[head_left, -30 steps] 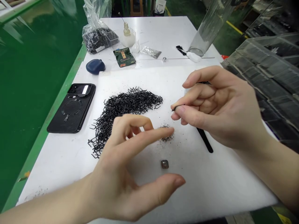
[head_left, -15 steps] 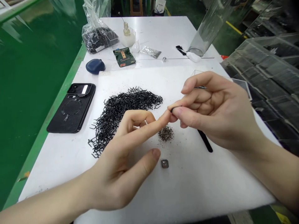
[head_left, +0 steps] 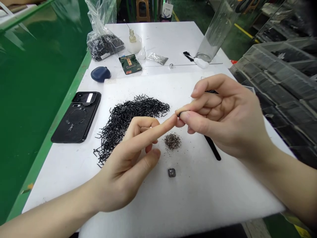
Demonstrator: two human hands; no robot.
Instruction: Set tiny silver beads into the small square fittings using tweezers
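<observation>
My right hand (head_left: 230, 119) pinches a small dark piece, apparently a black bent wire (head_left: 181, 113), between thumb and index finger. The index fingertip of my left hand (head_left: 123, 168) is stretched out to that piece's end and touches or nearly touches it. My left thumb stands apart and the other left fingers are curled, with nothing seen in them. Behind my left hand lies a heap of short black bent wires (head_left: 138, 110). A little pile of tiny metallic bits (head_left: 172, 141) sits below the fingertips, with a small square grey piece (head_left: 171, 172) nearer me.
A black phone (head_left: 76, 119) and a dark blue rounded case (head_left: 100, 74) lie at left. A black flat strip (head_left: 212, 148) is partly under my right hand. Farther back are a filled plastic bag (head_left: 105, 44), a green packet (head_left: 130, 63) and a clear cylinder (head_left: 214, 38). Clear drawers (head_left: 279, 86) stand at right.
My left thumb has drawn in toward the curled fingers. The view has shifted slightly. My right hand keeps its pinch on the small black piece.
</observation>
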